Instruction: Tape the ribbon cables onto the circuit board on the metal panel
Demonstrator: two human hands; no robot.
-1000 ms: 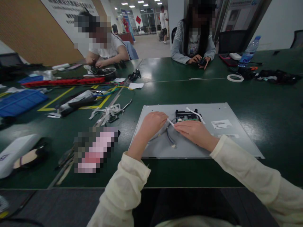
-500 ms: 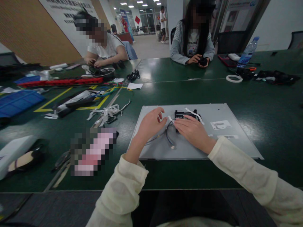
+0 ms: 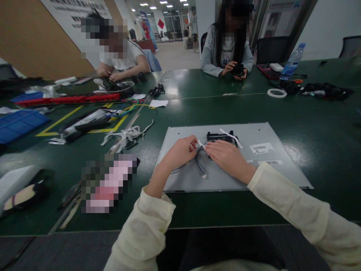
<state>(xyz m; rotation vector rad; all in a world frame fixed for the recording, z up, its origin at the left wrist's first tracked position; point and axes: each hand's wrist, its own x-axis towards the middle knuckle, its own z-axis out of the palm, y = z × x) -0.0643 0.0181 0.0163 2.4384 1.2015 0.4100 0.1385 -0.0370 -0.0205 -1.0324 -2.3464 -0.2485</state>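
Note:
A flat grey metal panel (image 3: 237,178) lies on the table in front of me, with a black plastic part (image 3: 213,136) on it. Grey cables (image 3: 199,165) with a small white connector run across the panel, and a piece of white tape (image 3: 200,143) wraps them near the top. My left hand (image 3: 182,152) is closed, its thumb and fingertips pinching at the tape's left side. From the right, my right hand (image 3: 227,158) has its fingertips pressed together at the taped cables; its thumb is hidden. A loose white strip (image 3: 231,137) lies across the black part.
Left of the panel are a phone (image 3: 114,180) and a pile of white strips (image 3: 126,136). Farther left sits a blue basket (image 3: 21,124). A tape roll (image 3: 276,93) and a water bottle (image 3: 293,62) stand at the back right. Two people sit across the table.
My left hand has moved down slightly and its fingers have closed in on the tape. My right hand has stayed nearly in place at the cables.

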